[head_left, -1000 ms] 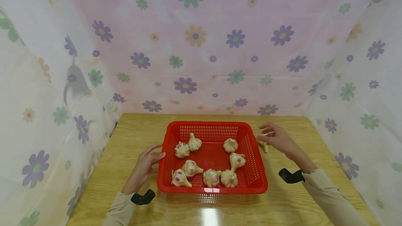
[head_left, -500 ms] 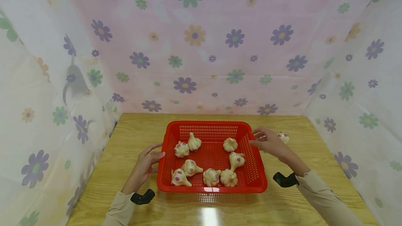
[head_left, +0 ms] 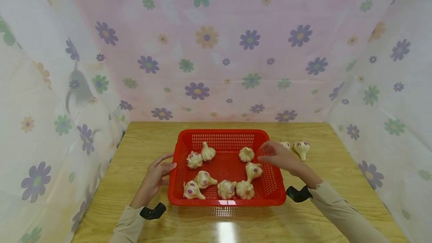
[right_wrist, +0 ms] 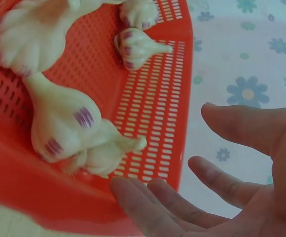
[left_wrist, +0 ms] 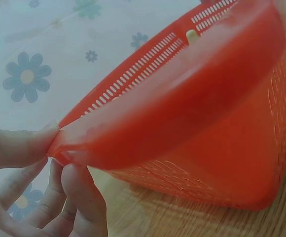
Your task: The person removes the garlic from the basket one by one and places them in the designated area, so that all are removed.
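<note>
My left hand [head_left: 154, 177] pinches the left rim of a red plastic basket [head_left: 189, 202]; the left wrist view shows thumb and finger on either side of the rim. Several garlic bulbs [head_left: 246, 154] with purple marks lie inside, mostly along the front and right. My right hand [head_left: 282, 159] reaches over the right rim, palm empty, fingers spread and slightly bent. In the right wrist view its fingertips [right_wrist: 123, 190] are close to the basket wall, near a garlic bulb [right_wrist: 64, 123]. Behind that hand, a garlic bulb [head_left: 301, 149] rests on the table, beside another partly hidden one.
The basket stands on a wooden table [head_left: 148, 138]. Flower-printed cloth [head_left: 216, 66] hangs behind and on both sides. A black wrist device [head_left: 298, 194] is worn on the right arm, and a similar one on the left.
My right hand has moved left from beside the basket to over its right rim. Garlic bulbs on the table at the right have come into view behind it. The left hand stays put.
</note>
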`<state>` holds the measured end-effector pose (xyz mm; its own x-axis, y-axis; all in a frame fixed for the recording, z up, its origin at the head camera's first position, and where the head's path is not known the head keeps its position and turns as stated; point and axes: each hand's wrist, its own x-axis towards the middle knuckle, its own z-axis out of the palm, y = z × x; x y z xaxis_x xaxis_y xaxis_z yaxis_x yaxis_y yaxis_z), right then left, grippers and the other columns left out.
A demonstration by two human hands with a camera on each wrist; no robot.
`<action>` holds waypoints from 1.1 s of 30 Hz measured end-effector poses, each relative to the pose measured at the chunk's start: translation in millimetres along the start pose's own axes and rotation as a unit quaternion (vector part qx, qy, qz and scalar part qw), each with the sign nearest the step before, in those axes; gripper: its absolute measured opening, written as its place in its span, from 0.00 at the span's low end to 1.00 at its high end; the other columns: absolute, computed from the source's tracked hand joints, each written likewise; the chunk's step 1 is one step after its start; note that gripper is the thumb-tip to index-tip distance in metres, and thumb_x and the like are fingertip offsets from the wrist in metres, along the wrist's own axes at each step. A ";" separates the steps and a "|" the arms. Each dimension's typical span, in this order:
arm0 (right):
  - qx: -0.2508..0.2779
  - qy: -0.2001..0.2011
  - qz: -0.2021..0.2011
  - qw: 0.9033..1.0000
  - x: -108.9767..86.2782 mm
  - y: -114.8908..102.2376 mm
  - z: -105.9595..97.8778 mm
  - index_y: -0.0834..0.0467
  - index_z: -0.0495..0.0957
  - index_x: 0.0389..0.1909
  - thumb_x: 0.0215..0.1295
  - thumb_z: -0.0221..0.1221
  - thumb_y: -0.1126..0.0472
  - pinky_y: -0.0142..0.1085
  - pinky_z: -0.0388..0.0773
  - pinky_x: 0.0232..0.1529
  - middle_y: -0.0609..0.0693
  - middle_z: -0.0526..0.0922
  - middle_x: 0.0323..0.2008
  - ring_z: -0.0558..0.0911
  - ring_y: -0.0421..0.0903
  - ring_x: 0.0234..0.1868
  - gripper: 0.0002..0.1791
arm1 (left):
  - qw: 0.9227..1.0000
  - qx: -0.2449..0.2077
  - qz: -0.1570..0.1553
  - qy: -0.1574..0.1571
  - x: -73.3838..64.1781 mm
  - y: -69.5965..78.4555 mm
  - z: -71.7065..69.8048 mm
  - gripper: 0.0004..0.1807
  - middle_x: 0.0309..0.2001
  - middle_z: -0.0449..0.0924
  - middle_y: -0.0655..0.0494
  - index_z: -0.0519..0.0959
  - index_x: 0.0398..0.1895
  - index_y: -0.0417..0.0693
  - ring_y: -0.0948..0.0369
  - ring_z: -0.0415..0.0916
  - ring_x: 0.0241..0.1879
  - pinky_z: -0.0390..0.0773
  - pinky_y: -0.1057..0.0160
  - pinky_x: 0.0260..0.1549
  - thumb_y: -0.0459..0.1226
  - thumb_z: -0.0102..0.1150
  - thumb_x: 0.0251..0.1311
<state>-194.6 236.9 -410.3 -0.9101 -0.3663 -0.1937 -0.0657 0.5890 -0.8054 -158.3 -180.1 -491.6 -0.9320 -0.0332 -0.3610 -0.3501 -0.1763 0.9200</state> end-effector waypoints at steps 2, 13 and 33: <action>0.000 -0.006 0.005 1.000 2.6 -1.0 3.6 0.66 0.70 0.51 0.62 0.62 0.53 0.44 0.78 0.39 0.64 0.73 0.50 0.76 0.56 0.45 0.25 | 1.000 -0.002 0.002 -0.002 0.0 0.9 -0.4 0.26 0.41 0.82 0.48 0.70 0.62 0.52 0.52 0.80 0.39 0.81 0.51 0.29 0.36 0.60 0.59; -0.010 -0.045 0.048 0.998 17.8 -0.2 22.5 0.67 0.73 0.47 0.59 0.64 0.55 0.45 0.78 0.31 0.56 0.78 0.36 0.78 0.55 0.32 0.22 | 1.000 0.003 0.003 -0.002 0.4 2.2 -2.4 0.26 0.41 0.82 0.48 0.70 0.62 0.52 0.52 0.81 0.38 0.81 0.52 0.29 0.37 0.61 0.59; -0.011 -0.054 0.045 0.998 31.8 3.0 46.7 0.68 0.75 0.45 0.54 0.67 0.61 0.45 0.77 0.41 0.56 0.78 0.42 0.75 0.49 0.38 0.21 | 1.000 -0.002 -0.003 -0.003 0.1 1.2 -0.2 0.25 0.42 0.80 0.48 0.71 0.61 0.52 0.54 0.80 0.36 0.81 0.55 0.27 0.36 0.61 0.59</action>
<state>-204.6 193.3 -445.0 -0.8637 -0.3862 -0.3237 0.0031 0.6383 -0.7698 -158.8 -180.5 -490.6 -0.9301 -0.0261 -0.3665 -0.3561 -0.1810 0.9167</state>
